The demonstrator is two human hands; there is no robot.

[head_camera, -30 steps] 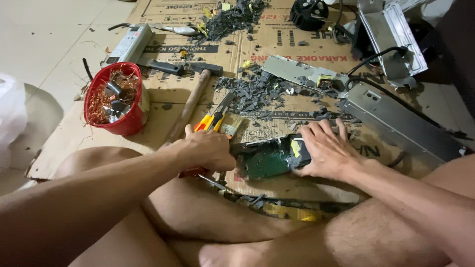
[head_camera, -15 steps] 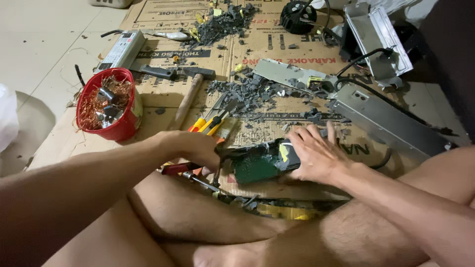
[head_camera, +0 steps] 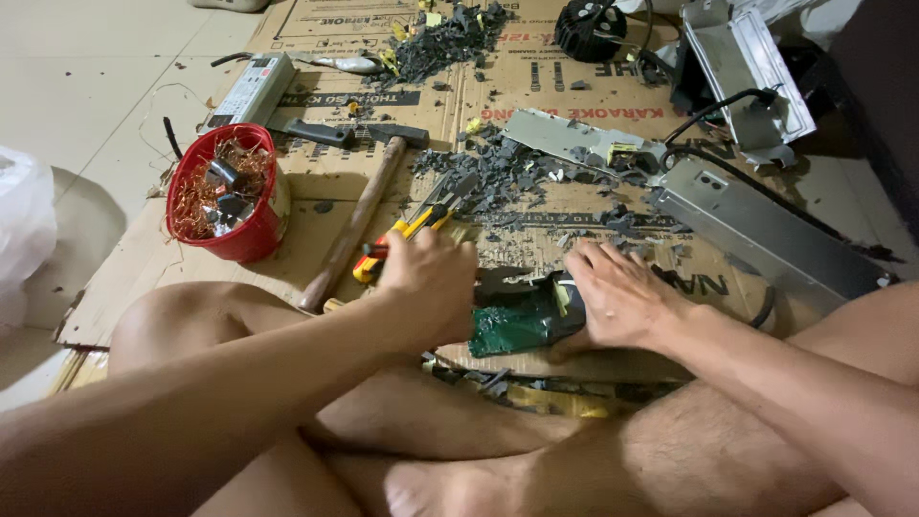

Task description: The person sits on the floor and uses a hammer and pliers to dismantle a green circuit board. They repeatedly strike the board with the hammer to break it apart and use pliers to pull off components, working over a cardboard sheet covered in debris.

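Note:
A green circuit board (head_camera: pixel 515 328) with dark parts lies on the cardboard (head_camera: pixel 144 258) just in front of my crossed legs. My left hand (head_camera: pixel 428 287) is closed in a fist at the board's left edge, and a short dark tool (head_camera: pixel 500 283) sticks out of it toward the board. My right hand (head_camera: pixel 620 299) lies over the board's right end and holds it down, hiding that part. Yellow-and-red pliers (head_camera: pixel 414 228) lie just beyond my left hand.
A wooden-handled hammer (head_camera: pixel 352 230) lies beside the pliers. A red bowl of copper wire (head_camera: pixel 226 191) stands at left, and a white bag (head_camera: pixel 21 230) at the far left. Grey metal casings (head_camera: pixel 766 235), dark broken scraps (head_camera: pixel 507 172) and a grey power unit (head_camera: pixel 251 91) cover the cardboard behind.
Both hands stay on the board. My right hand's fingers have drawn closer together over it, and my left fist has shifted slightly along the board's left edge.

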